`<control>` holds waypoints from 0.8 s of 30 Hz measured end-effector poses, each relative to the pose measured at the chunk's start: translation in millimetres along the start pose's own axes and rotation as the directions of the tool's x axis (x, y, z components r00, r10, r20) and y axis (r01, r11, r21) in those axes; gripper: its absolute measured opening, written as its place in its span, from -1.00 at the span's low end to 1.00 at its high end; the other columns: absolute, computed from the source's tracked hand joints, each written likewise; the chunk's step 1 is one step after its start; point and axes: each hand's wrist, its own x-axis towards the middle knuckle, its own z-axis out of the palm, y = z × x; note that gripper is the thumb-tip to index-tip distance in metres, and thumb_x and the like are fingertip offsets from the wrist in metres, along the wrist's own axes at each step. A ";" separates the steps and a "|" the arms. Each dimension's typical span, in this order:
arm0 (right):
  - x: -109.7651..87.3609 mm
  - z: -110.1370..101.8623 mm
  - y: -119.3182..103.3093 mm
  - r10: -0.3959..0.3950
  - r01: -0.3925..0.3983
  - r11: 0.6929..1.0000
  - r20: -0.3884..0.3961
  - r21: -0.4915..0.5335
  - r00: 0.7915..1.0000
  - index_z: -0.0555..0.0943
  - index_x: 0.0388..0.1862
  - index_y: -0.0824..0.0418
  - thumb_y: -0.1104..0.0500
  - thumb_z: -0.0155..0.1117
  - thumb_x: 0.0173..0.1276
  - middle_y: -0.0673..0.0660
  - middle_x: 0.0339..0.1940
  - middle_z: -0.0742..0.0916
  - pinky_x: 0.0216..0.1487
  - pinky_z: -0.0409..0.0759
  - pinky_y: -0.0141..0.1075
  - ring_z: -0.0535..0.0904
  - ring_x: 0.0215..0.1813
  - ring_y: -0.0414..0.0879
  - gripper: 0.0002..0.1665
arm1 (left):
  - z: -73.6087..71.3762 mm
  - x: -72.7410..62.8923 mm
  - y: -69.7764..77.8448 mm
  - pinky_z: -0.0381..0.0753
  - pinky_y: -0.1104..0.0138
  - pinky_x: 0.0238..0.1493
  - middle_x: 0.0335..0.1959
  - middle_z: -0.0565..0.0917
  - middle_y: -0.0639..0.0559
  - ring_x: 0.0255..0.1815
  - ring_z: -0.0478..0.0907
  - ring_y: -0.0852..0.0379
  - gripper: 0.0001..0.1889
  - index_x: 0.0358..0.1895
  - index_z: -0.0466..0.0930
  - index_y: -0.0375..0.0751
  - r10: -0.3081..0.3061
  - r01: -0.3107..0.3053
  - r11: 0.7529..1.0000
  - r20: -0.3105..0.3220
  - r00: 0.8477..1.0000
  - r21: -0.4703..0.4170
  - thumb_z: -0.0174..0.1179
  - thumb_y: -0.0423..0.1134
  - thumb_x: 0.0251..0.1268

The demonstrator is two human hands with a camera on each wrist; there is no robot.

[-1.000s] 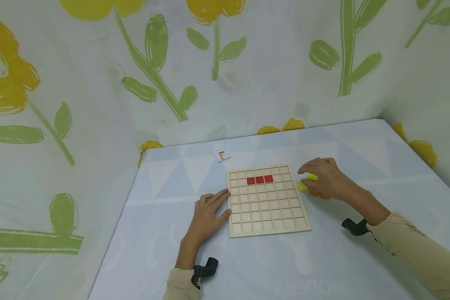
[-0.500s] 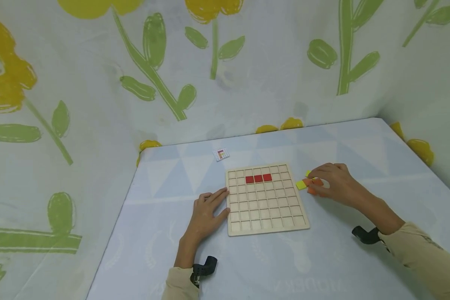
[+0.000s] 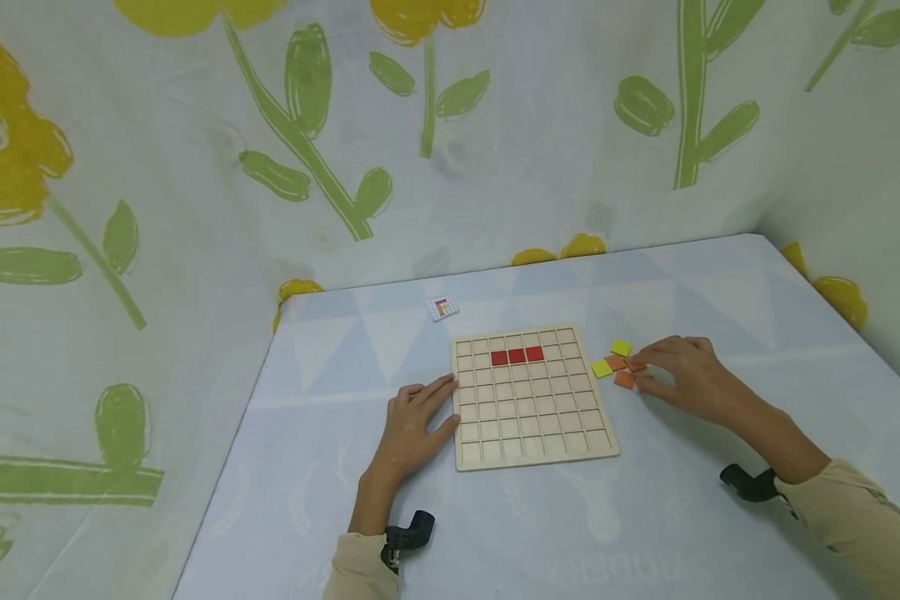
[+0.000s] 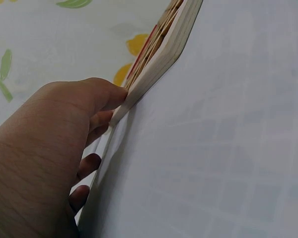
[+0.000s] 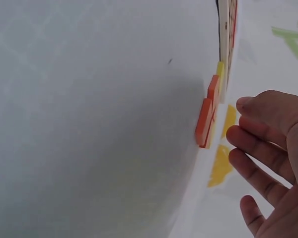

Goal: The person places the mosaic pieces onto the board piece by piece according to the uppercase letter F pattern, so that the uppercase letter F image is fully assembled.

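Note:
A square wooden grid board (image 3: 536, 427) lies mid-table in the head view, with a row of three red tiles (image 3: 517, 356) in its upper cells. My left hand (image 3: 411, 429) rests along the board's left edge; thumb and fingertips touch it, as the left wrist view also shows on the board's side (image 4: 154, 67). Right of the board lie two yellow tiles (image 3: 602, 368) and several orange tiles (image 3: 624, 380). My right hand (image 3: 686, 379) hovers by them, fingers loosely bent. In the right wrist view, its fingers (image 5: 253, 141) stand apart from the orange tiles (image 5: 204, 121) and hold nothing.
A small card (image 3: 442, 308) with a coloured grid pattern lies behind the board. A pale blue patterned cloth (image 3: 330, 467) covers the table. Behind and beside it hangs a flower-printed curtain (image 3: 510, 183).
My right hand has drawn back to the right from over the tiles, and the yellow and orange tiles now show, spread apart. The left hand stays at the board's edge.

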 end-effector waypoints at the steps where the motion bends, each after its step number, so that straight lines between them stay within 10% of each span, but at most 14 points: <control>1: -1.6 0.3 0.8 -0.004 0.004 1.000 -0.007 0.002 1.000 0.77 -0.21 0.15 0.26 0.60 0.05 0.07 -0.18 0.77 0.00 0.28 0.20 0.60 -0.01 0.09 -0.71 | 0.0 -0.2 0.2 0.18 0.00 0.31 0.48 0.33 0.33 0.34 0.27 0.02 -0.41 0.47 0.41 0.15 0.000 0.000 1.000 0.000 1.000 -0.002 0.15 0.08 0.38; 24: -13.2 3.0 10.4 0.024 -0.020 0.997 0.056 -0.072 0.998 0.76 -0.22 0.12 0.31 0.61 0.01 0.09 -0.16 0.78 -0.02 0.30 0.25 0.60 -0.01 0.12 -0.69 | -1.6 -1.2 1.0 0.17 -0.01 0.30 0.49 0.34 0.29 0.36 0.26 -0.01 -0.41 0.46 0.41 0.12 0.014 -0.014 1.000 -0.011 1.000 -0.017 0.16 0.05 0.39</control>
